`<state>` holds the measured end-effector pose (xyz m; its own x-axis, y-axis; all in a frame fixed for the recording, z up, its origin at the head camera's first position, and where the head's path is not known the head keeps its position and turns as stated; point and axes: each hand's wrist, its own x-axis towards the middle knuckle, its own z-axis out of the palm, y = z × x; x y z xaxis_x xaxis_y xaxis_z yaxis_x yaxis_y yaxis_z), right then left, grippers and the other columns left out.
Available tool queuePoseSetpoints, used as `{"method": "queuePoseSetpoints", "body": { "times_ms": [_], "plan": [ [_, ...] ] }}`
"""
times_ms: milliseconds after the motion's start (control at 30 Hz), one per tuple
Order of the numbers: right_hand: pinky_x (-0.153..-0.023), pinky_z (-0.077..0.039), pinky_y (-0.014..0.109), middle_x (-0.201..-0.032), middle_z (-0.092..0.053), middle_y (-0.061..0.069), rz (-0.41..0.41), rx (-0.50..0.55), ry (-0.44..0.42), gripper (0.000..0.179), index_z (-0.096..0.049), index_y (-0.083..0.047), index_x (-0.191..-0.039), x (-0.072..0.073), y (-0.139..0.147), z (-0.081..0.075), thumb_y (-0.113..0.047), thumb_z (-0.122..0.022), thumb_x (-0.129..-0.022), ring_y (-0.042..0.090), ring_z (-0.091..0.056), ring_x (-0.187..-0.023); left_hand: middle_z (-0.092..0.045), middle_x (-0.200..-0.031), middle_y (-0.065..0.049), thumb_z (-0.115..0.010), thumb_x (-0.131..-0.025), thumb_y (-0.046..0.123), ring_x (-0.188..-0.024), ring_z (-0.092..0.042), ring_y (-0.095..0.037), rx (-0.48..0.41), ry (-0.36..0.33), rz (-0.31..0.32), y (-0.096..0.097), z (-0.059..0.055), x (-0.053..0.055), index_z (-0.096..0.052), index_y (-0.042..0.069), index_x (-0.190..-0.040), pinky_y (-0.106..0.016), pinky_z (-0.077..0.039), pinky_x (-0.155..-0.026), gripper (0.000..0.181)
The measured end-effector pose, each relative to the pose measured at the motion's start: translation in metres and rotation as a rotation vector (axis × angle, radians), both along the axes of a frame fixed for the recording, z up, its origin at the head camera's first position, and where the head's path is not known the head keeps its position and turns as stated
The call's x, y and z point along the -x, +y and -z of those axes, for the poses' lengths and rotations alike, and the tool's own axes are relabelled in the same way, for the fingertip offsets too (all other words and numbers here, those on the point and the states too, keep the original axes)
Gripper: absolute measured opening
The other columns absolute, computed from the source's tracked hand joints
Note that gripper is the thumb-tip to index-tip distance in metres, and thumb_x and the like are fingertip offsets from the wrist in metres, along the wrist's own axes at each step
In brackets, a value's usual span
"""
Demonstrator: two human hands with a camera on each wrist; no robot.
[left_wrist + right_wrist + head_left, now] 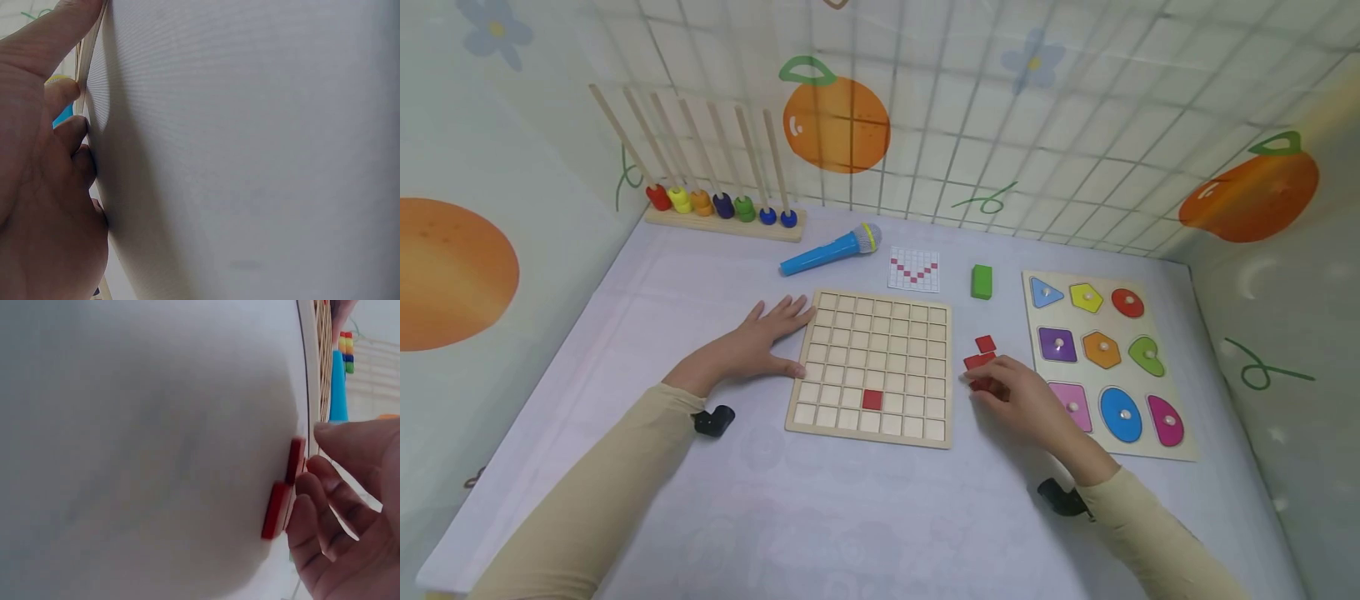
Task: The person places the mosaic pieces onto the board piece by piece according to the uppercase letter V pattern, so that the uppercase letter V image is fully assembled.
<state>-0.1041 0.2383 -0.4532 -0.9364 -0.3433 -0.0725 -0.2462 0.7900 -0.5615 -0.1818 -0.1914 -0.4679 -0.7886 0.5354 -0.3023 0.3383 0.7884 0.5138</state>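
A wooden grid board [793, 417] lies on the table, with one red square tile [872, 400] in a cell of its second row from the near edge. My left hand [756, 343] rests at the board's left edge, fingers spread and thumb against the frame. To the right of the board, my right hand [1021, 398] is over a small group of loose red tiles [986, 343], partly covering them. In the right wrist view its curved fingertips are right at two thick red tiles [275, 510], with the thumb apart from the fingers.
Behind the board lie a blue toy microphone [823, 253], a pattern card [913, 269] with red squares in a V, and a green block [981, 282]. A knobbed shape puzzle [1108, 312] is at the right. A peg stand with coloured beads [726, 225] stands at the back left.
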Motion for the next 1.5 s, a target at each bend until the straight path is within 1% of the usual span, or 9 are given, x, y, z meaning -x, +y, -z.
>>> {"method": "queuePoseSetpoints", "body": {
  "times_ms": [200, 433, 600, 767, 933, 1067, 1200, 1333, 1500],
  "plan": [
    [-0.082, -0.06, 0.037, -0.111, -0.067, 0.001, -0.011, -0.007, 0.007, 0.041, -0.074, -0.019, -0.123, 0.003, 0.008, 0.0, -0.003, -0.081, -0.086, 0.019, -0.061, -0.096, -0.001, -0.171, -0.007, -0.076, -0.084, 0.058, -0.157, 0.009, -0.028, 0.001, -0.003, -0.007, 0.0, 0.001, 0.0, -0.015, 0.017, -0.165, -0.052, 0.013, -0.123, 0.109],
    [-0.083, -0.059, 0.038, -0.112, -0.067, 0.002, -0.02, -0.021, 0.007, 0.04, -0.075, -0.02, -0.122, 0.006, 0.007, 0.003, -0.003, -0.081, -0.086, 0.021, -0.059, -0.098, -0.001, -0.171, -0.007, -0.076, -0.084, 0.059, -0.157, 0.008, -0.028, 0.006, 0.001, -0.007, -0.001, 0.001, 0.0, -0.015, 0.018, -0.165, -0.052, 0.013, -0.124, 0.109],
    [-0.081, -0.056, 0.036, -0.107, -0.066, 0.002, -0.028, -0.021, 0.009, 0.033, -0.077, -0.017, -0.117, 0.009, 0.001, 0.005, -0.005, -0.081, -0.086, 0.021, -0.057, -0.095, -0.003, -0.171, -0.01, -0.077, -0.083, 0.057, -0.157, 0.007, -0.031, -0.005, 0.004, -0.003, 0.0, 0.0, -0.001, -0.017, 0.015, -0.164, -0.055, 0.012, -0.123, 0.11],
    [-0.079, -0.055, 0.034, -0.106, -0.065, 0.002, -0.03, -0.015, 0.017, 0.029, -0.078, -0.014, -0.112, 0.008, -0.004, 0.004, -0.006, -0.082, -0.085, 0.02, -0.057, -0.092, -0.002, -0.171, -0.01, -0.077, -0.083, 0.057, -0.157, 0.007, -0.031, -0.003, 0.003, -0.005, 0.0, -0.001, -0.001, -0.016, 0.016, -0.164, -0.055, 0.012, -0.123, 0.109],
    [-0.073, -0.051, 0.029, -0.102, -0.062, 0.0, -0.026, -0.007, 0.008, 0.028, -0.077, -0.015, -0.111, 0.007, -0.004, 0.003, -0.005, -0.082, -0.085, 0.017, -0.055, -0.088, -0.002, -0.171, -0.009, -0.077, -0.083, 0.057, -0.157, 0.007, -0.031, -0.001, 0.006, -0.006, 0.0, 0.0, -0.001, -0.016, 0.016, -0.165, -0.054, 0.012, -0.123, 0.11],
    [-0.068, -0.048, 0.027, -0.093, -0.059, -0.002, -0.037, -0.007, 0.01, 0.028, -0.074, -0.016, -0.108, 0.007, -0.003, 0.003, -0.004, -0.082, -0.084, 0.016, -0.054, -0.083, -0.002, -0.171, -0.009, -0.077, -0.083, 0.058, -0.157, 0.007, -0.03, 0.0, 0.011, -0.003, -0.001, 0.001, -0.001, -0.016, 0.017, -0.165, -0.054, 0.012, -0.123, 0.11],
    [-0.066, -0.048, 0.027, -0.085, -0.058, -0.005, -0.052, 0.0, -0.005, 0.027, -0.07, -0.017, -0.104, 0.008, -0.003, 0.002, -0.004, -0.083, -0.084, 0.015, -0.054, -0.079, -0.002, -0.171, -0.008, -0.077, -0.083, 0.059, -0.157, 0.007, -0.029, 0.001, 0.007, -0.007, -0.001, 0.002, 0.0, -0.016, 0.017, -0.165, -0.053, 0.012, -0.123, 0.11],
    [-0.065, -0.048, 0.027, -0.083, -0.06, -0.007, -0.056, 0.0, -0.02, 0.026, -0.068, -0.019, -0.103, 0.008, -0.003, 0.002, -0.006, -0.082, -0.085, 0.014, -0.054, -0.077, -0.002, -0.171, -0.008, -0.076, -0.083, 0.06, -0.157, 0.008, -0.029, 0.004, 0.001, -0.008, 0.0, 0.003, 0.0, -0.015, 0.017, -0.165, -0.053, 0.012, -0.123, 0.111],
    [-0.065, -0.047, 0.027, -0.082, -0.063, -0.008, -0.045, -0.023, -0.041, 0.025, -0.07, -0.021, -0.107, 0.008, -0.002, 0.001, -0.012, -0.082, -0.087, 0.014, -0.054, -0.076, -0.001, -0.171, -0.006, -0.075, -0.083, 0.06, -0.157, 0.009, -0.027, 0.019, -0.008, -0.013, 0.001, 0.003, 0.001, -0.014, 0.019, -0.165, -0.052, 0.013, -0.124, 0.11]
  ]
}}
